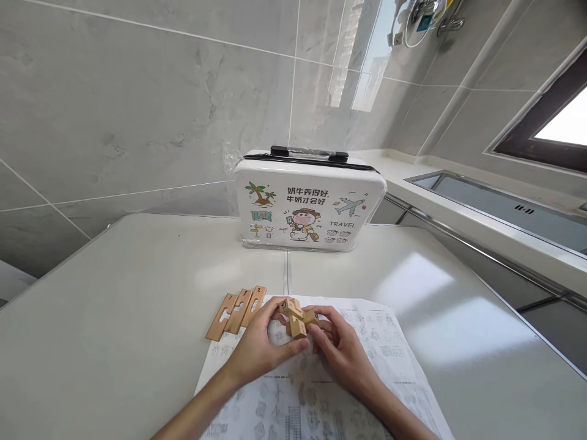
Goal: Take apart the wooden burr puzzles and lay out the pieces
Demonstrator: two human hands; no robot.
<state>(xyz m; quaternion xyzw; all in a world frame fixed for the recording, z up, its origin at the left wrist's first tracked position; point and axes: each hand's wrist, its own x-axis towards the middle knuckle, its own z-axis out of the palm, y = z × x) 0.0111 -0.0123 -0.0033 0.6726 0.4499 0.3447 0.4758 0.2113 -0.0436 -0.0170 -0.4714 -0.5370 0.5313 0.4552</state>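
Between my two hands is a wooden burr puzzle [297, 327], its light-brown notched blocks crossing each other, with a dark mark on the end of one block. My left hand [263, 339] grips it from the left, fingers behind it and thumb reaching along its lower front. From the right, my right hand [337, 342] pinches the block that sticks out on that side. Some fingers of both hands are hidden behind the blocks. Underneath lies a large printed sheet [293, 391] with small line drawings. Left of my left hand, flat wooden pieces with cut-outs and numbers [236, 310] lie side by side, partly on the sheet's edge.
A white cartoon-printed carrying case [307, 205] in clear plastic stands on the white table [114, 324] against the tiled wall [160, 110]. A seam runs down the table's middle. At the right is a counter with a sink [513, 208], below a window [550, 128].
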